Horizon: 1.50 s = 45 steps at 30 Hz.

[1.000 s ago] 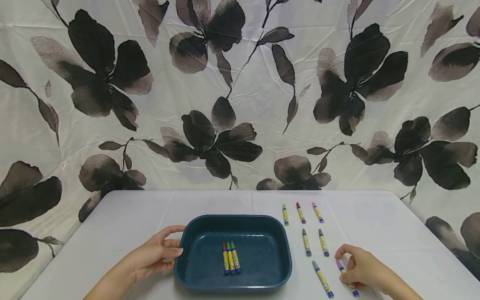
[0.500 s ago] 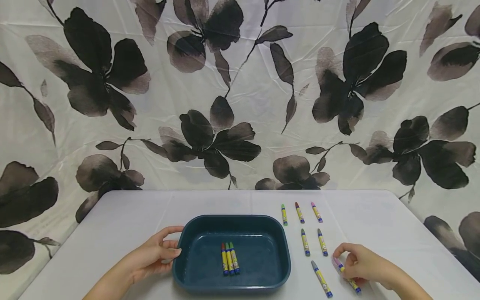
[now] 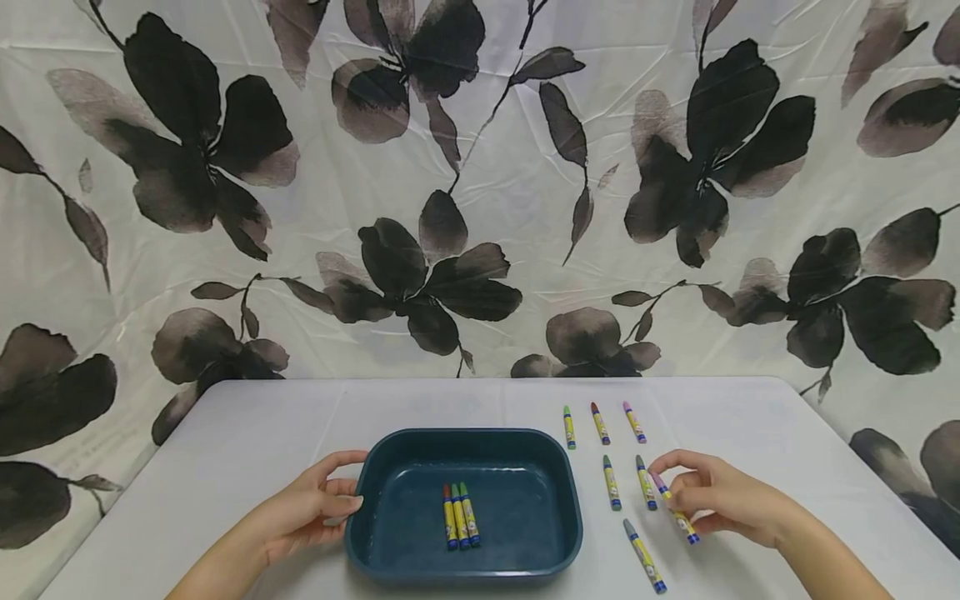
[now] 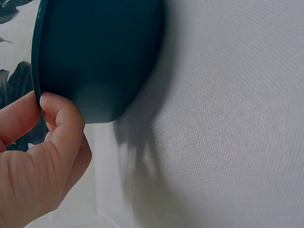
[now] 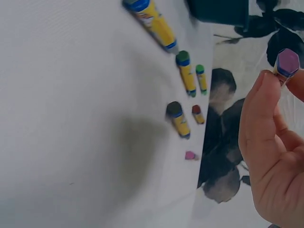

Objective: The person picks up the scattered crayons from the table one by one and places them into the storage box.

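My left hand [image 3: 311, 500] is at the left end of a dark teal tray [image 3: 390, 562]. In the left wrist view, thumb and finger pinch the rim of that tray [image 4: 99, 61]. Three crayons [image 3: 461, 517], one red-tipped and two green-tipped, lie side by side on its floor. My right hand [image 3: 723, 500] pinches a purple crayon [image 3: 682, 523] with a yellow wrapper, right of the tray. Its flat purple end [image 5: 288, 61] faces the camera in the right wrist view, well above the tabletop. Just left of those fingers lies a grey crayon [image 3: 647, 483].
Other crayons lie in rows right of the tray: a grey one [image 3: 644, 557] in front, a dark green one [image 3: 612, 483] in the middle, and light green [image 3: 569, 427], brown-red [image 3: 600, 424] and pink [image 3: 634, 422] ones behind. A floral cloth [image 3: 465, 333] hangs behind the white table [image 3: 285, 417].
My right hand has lifted the purple crayon from the table and carried it up and slightly left, close to the grey crayon. The left hand and tray have stayed nearly still.
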Available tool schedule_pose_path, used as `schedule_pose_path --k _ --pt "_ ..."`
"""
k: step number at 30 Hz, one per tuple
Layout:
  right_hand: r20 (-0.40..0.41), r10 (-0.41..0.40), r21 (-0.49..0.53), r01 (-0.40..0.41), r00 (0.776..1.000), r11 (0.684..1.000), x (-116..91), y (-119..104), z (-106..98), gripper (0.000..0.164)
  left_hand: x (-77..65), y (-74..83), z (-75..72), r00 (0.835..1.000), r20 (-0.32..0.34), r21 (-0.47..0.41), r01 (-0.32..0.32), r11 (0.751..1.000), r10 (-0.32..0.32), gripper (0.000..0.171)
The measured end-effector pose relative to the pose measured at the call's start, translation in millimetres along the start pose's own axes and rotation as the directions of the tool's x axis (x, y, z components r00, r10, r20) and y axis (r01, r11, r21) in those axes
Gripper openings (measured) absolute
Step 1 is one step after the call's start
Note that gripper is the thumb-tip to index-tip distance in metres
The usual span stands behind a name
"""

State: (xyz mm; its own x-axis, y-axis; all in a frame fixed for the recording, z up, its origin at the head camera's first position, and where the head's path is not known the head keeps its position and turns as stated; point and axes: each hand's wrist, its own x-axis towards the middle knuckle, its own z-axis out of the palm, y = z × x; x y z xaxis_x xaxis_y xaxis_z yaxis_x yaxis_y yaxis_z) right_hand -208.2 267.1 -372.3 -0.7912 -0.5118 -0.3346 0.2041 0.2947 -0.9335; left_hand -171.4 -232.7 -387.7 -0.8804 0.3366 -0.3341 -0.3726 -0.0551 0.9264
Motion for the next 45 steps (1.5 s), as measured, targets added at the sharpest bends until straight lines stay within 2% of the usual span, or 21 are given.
schedule_pose_path --k 12,17,27,36,41,45 --pt "0.051 -0.030 0.101 0.025 0.998 0.995 12 -22 9 0.039 -0.7 0.6 0.9 1.000 -0.008 0.006 0.005 1.000 -0.004 0.071" --pt "0.068 -0.058 0.095 0.052 0.996 0.994 18 -31 14 0.040 -0.9 1.3 0.6 1.000 -0.012 0.005 0.004 1.000 -0.004 0.071" --pt "0.045 -0.078 0.091 0.074 0.996 0.993 28 -58 21 0.038 -0.9 1.6 0.2 1.000 -0.005 0.018 -0.004 1.000 0.004 0.070" --pt "0.040 -0.086 0.080 0.082 0.996 0.993 42 -65 40 0.044 -0.8 0.4 0.4 1.000 -0.003 0.014 0.000 1.000 0.000 0.072" --pt "0.066 -0.108 0.111 0.100 0.992 0.989 50 -67 47 0.041 -0.8 -0.3 0.3 1.000 -0.009 0.011 0.000 1.000 0.000 0.071" --pt "0.054 -0.110 0.105 0.104 0.992 0.989 57 -67 53 0.042 -0.4 -0.4 0.4 1.000 -0.013 0.010 0.002 1.000 -0.002 0.071"
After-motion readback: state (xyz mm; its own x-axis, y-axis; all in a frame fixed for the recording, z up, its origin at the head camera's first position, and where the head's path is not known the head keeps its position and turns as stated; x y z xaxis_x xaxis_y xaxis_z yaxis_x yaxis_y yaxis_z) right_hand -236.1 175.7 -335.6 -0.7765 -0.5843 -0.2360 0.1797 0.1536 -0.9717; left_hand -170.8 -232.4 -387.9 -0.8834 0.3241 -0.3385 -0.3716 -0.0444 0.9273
